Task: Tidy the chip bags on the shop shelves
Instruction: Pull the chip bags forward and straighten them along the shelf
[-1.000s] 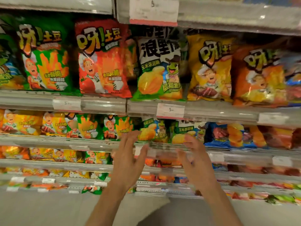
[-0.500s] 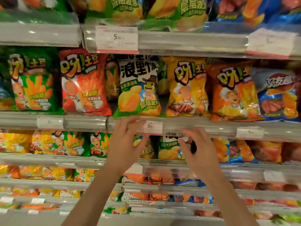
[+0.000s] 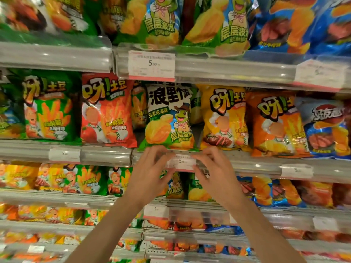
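Nearest to us, our left hand [image 3: 150, 172] and right hand [image 3: 216, 172] reach up side by side, fingers loosely curled and holding nothing, fingertips at the clear shelf rail [image 3: 247, 164] on either side of a white price tag [image 3: 181, 162]. Whether they press the rail we cannot tell. Just above them a green-and-white chip bag [image 3: 168, 118] stands upright at the shelf's front edge, between a red bag [image 3: 106, 111] and a yellow bag [image 3: 224, 118]. Farther up, another shelf carries green bags [image 3: 218, 21] behind a larger price tag [image 3: 151, 65].
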Available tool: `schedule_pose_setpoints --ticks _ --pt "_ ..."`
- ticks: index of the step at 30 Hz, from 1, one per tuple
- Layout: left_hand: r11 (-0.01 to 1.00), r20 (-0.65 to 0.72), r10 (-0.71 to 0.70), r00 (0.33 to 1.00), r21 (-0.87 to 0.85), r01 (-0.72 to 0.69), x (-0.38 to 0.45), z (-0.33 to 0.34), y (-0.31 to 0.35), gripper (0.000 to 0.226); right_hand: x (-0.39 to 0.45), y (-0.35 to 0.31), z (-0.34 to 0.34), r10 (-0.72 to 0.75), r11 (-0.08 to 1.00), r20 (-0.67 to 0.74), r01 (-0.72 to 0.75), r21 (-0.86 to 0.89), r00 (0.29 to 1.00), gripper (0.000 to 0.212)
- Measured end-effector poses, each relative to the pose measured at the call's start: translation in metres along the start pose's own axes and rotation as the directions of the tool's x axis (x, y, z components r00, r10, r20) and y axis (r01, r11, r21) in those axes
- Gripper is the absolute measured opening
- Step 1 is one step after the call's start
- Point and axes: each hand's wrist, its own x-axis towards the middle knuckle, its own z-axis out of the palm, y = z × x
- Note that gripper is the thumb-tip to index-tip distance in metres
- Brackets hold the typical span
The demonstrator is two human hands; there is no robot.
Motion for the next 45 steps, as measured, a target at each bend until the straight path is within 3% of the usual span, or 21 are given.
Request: schedule_pose_setpoints --ticks 18,22,27,33,37,45 --pt "1.0 0.033 0.025 0.999 0.008 -0.025 0.004 0.008 -0.007 0.043 0.002 -0.003 -0.004 0.002 1.0 0.025 -0.002 0.031 1.0 0.03" --pt "1.0 0.034 0.012 0.999 0.008 -0.012 0.005 0.007 -0.006 0.042 0.011 -0.008 -0.02 0.091 0.976 0.075 -0.104 0.192 0.993 0.041" --pt "0.996 0.044 -0.047 0.998 -0.075 0.05 0.008 0.002 -0.003 0.042 0.057 -0.017 -0.043 0.225 0.917 0.008 -0.215 0.337 0.974 0.055" --pt "0.993 0.058 -0.056 0.997 -0.1 0.061 0.007 0.001 -0.005 0.042 0.115 -0.022 -0.022 0.202 0.875 0.238 -0.284 0.392 0.95 0.086" --pt "0.99 0.078 -0.067 0.995 -0.119 0.076 0.007 -0.001 -0.006 0.041 0.128 -0.023 -0.007 0.187 0.796 0.319 -0.333 0.505 0.929 0.09" --pt "0.982 0.079 -0.085 0.993 -0.163 0.097 0.01 -0.003 -0.008 0.041 0.122 -0.019 0.0 0.229 0.759 0.183 -0.293 0.581 0.956 0.091"
